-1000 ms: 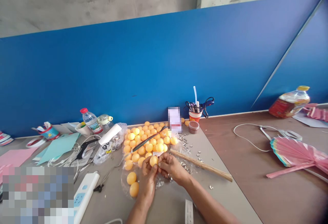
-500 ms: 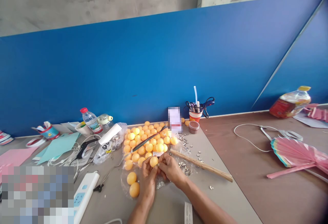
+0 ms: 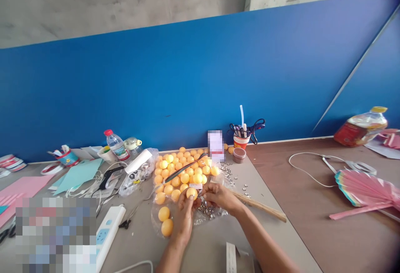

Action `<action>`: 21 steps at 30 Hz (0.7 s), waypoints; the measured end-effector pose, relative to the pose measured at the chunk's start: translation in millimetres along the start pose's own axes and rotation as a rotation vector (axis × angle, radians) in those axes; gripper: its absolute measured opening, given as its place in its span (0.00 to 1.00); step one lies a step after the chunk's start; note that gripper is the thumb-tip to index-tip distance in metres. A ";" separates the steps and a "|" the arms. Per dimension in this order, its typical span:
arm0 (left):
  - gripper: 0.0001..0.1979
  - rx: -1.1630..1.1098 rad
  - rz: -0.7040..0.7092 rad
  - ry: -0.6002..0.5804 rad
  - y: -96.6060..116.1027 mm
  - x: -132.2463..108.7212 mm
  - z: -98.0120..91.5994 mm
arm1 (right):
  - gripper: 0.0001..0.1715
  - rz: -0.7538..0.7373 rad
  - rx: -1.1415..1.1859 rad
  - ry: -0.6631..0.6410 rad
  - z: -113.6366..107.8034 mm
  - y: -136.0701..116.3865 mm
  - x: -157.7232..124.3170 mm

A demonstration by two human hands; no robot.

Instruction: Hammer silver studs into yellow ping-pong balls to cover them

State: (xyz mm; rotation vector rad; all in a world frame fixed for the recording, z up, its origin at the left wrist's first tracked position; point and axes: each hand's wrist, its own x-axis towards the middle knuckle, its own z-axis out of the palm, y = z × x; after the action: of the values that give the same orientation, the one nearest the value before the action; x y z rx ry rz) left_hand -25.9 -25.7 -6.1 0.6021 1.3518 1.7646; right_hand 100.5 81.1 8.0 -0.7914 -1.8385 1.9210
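Note:
My left hand [image 3: 184, 214] is closed round one orange ball [image 3: 191, 192], held up just in front of a heap of orange balls [image 3: 181, 169] lying on a clear plastic bag. My right hand [image 3: 220, 197] is pinched at the ball's right side, fingers together; whatever it holds is too small to make out. Small silver metal pieces [image 3: 208, 209] lie in plastic under my right hand. Two loose orange balls [image 3: 165, 221] rest left of my left wrist.
A wooden stick [image 3: 259, 206] lies to the right of my hands. A white power strip [image 3: 108, 233], cables, a water bottle [image 3: 116, 145] and paper sheets are on the left. A cup of scissors and pens [image 3: 242, 137] stands by the blue wall. A pink paper fan [image 3: 365, 189] and an oil bottle [image 3: 359, 127] lie far right.
The view has shifted slightly, so everything sits a little further right. My right hand has drawn a bit to the right of the ball; my left still holds it.

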 end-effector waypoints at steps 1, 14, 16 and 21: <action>0.20 -0.038 -0.030 0.008 0.8 0.4 -0.7 | 0.04 -0.037 -0.152 0.023 -6.2 -2.1 -1.9; 0.20 -0.114 -0.091 0.080 -7.5 8.4 -9.5 | 0.13 -0.105 -1.003 0.111 6.2 8.0 0.0; 0.20 -0.144 -0.108 0.101 -6.5 7.7 -9.2 | 0.12 -0.198 -0.890 0.179 5.5 9.7 1.9; 0.20 -0.149 -0.100 0.072 -0.9 4.7 -6.8 | 0.09 -0.264 -0.468 0.324 3.3 14.5 8.7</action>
State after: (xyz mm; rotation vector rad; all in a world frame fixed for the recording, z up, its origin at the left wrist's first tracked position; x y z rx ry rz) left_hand -33.5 -25.6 -9.6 0.3862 1.2628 1.8011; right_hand 93.4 82.7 -7.6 -0.8822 -2.0791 1.1381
